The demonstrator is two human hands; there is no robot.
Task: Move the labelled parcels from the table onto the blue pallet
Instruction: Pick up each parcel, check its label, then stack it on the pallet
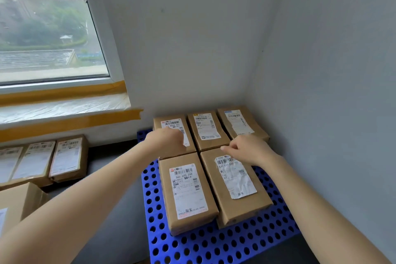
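Observation:
The blue perforated pallet [205, 244] lies in the corner of the room. Five brown labelled parcels sit on it: a back row of three [169, 124] [205, 128] [240, 123] and a front row of two [186, 191] [235, 184]. My left hand [169, 139] is curled into a fist over the near end of the back left parcel and holds nothing. My right hand [246, 149] hovers over the far end of the front right parcel, fingers loosely curled, nothing in it.
At the left, more labelled parcels [66, 156] [34, 162] lie side by side on a dark surface, with a larger cardboard box [19, 201] nearer to me. White walls close in behind and to the right of the pallet. A taped window [49, 38] is at upper left.

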